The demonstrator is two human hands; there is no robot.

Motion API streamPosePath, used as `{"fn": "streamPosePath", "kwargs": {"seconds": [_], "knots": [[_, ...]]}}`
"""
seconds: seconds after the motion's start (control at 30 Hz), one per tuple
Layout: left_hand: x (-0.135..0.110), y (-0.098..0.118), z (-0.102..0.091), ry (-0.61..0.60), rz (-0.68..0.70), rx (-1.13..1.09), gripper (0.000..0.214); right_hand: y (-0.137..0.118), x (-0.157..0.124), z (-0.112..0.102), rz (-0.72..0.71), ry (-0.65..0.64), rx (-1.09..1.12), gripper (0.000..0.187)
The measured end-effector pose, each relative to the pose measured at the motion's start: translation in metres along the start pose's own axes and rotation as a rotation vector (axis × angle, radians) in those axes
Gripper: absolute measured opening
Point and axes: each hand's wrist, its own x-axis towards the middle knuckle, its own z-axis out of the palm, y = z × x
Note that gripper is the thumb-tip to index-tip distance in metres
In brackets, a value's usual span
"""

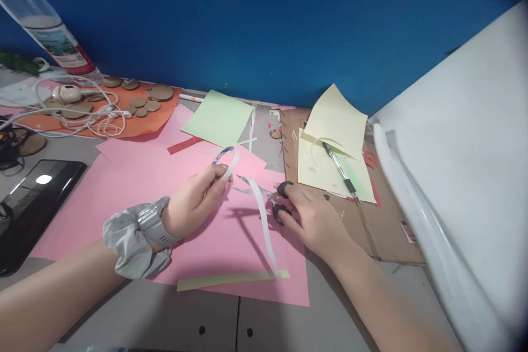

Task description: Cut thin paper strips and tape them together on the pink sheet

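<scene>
My left hand [198, 198] pinches a curled white paper strip [234, 162] with a blue printed end, just above the pink paper [152, 198]. In my right hand [317, 220] are scissors [270, 196], finger and thumb in the black handles. The blades are parted and point toward my left fingertips. Another length of white strip [264, 220] crosses the blades and reaches down toward a pale yellow-green strip [231, 280] lying on the pink sheet. Whether the two white lengths are joined I cannot tell.
Around lie a green sheet [220, 118], a red strip [183, 146], cardboard [388, 236], yellow notes [336, 115] and a pen [340, 168]. At left are a black phone [41, 198], earphones [68, 93], a bottle [61, 44] and brown discs [160, 92]. A blue wall [247, 22] stands behind.
</scene>
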Motion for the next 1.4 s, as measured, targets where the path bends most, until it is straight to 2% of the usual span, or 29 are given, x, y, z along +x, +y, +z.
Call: {"fn": "streamPosePath", "kwargs": {"seconds": [0.23, 0.37, 0.43, 0.5, 0.6, 0.67, 0.83, 0.93, 1.13, 1.4], "knots": [[0.006, -0.004, -0.007, 0.165, -0.07, 0.145, 0.023, 0.003, -0.001, 0.001, -0.002, 0.027, 0.032, 0.018], [0.018, -0.021, -0.02, 0.189, -0.022, 0.228, 0.024, 0.004, -0.002, 0.003, -0.003, 0.022, 0.032, 0.016], [0.024, -0.033, -0.026, 0.194, 0.035, 0.387, 0.024, 0.003, -0.002, 0.002, 0.007, 0.022, 0.019, 0.017], [0.027, -0.042, -0.03, 0.245, 0.027, 0.48, 0.02, 0.002, -0.003, 0.002, 0.014, 0.023, 0.003, 0.016], [0.025, -0.043, -0.032, 0.299, 0.06, 0.482, 0.021, 0.001, -0.002, 0.0, 0.011, 0.022, 0.004, 0.016], [0.021, -0.035, -0.03, 0.3, 0.129, 0.435, 0.02, 0.0, -0.001, 0.0, 0.01, 0.022, 0.002, 0.016], [0.012, -0.01, -0.022, 0.086, 0.371, 0.238, 0.025, -0.003, 0.002, 0.0, 0.001, -0.017, -0.072, 0.017], [0.011, -0.005, -0.019, 0.002, 0.444, 0.208, 0.032, -0.004, 0.003, 0.001, -0.008, -0.027, -0.124, 0.017], [0.012, -0.008, -0.016, 0.061, 0.409, 0.272, 0.02, -0.005, 0.003, 0.002, 0.011, -0.076, -0.14, 0.017], [0.011, -0.006, -0.015, 0.093, 0.483, 0.292, 0.022, -0.008, 0.003, 0.002, 0.041, -0.1, -0.112, 0.016]]}}
